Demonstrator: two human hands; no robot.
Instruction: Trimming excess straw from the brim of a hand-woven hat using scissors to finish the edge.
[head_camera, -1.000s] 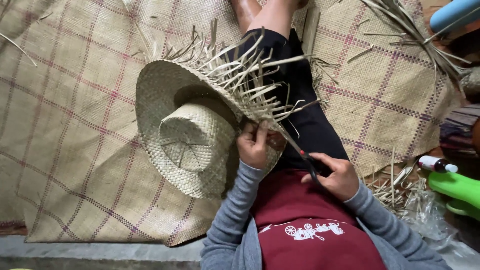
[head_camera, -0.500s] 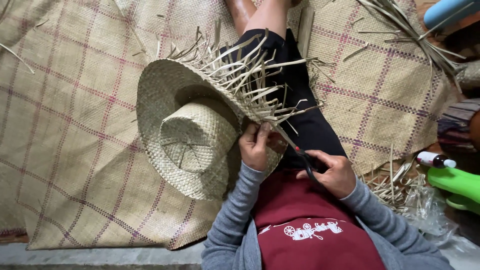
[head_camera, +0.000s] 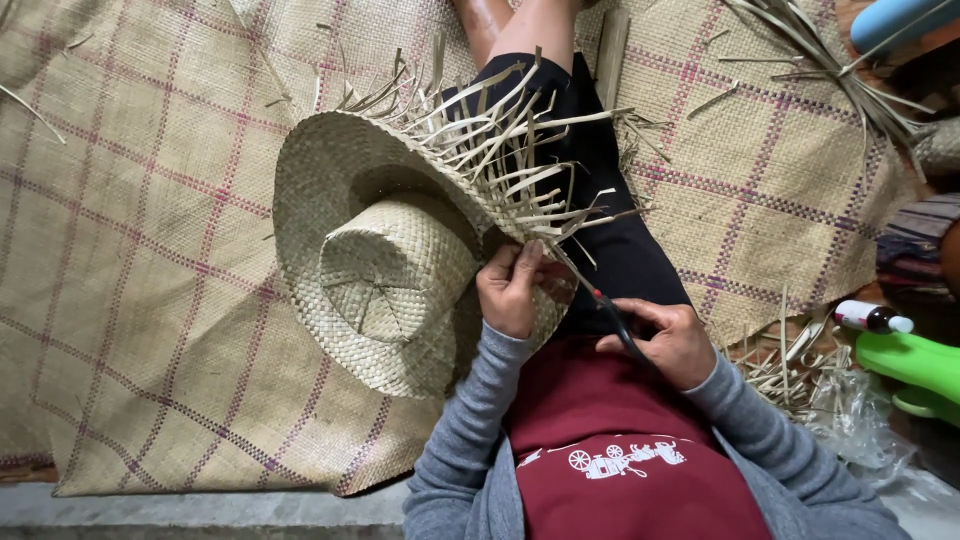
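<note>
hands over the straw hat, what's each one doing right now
Left hand: closed, pinching the woven straw hat at its brim edge.
Right hand: closed on scissors.

Woven mat (head_camera: 150, 250) (checked), loose straw strips (head_camera: 790, 370)

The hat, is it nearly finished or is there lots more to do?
The hat has its top and most of its wide brim woven already. Right now the left hand holds the brim edge while the right hand works scissors at it. Left to do: many loose straw ends stick out along the far edge, untrimmed.
</note>
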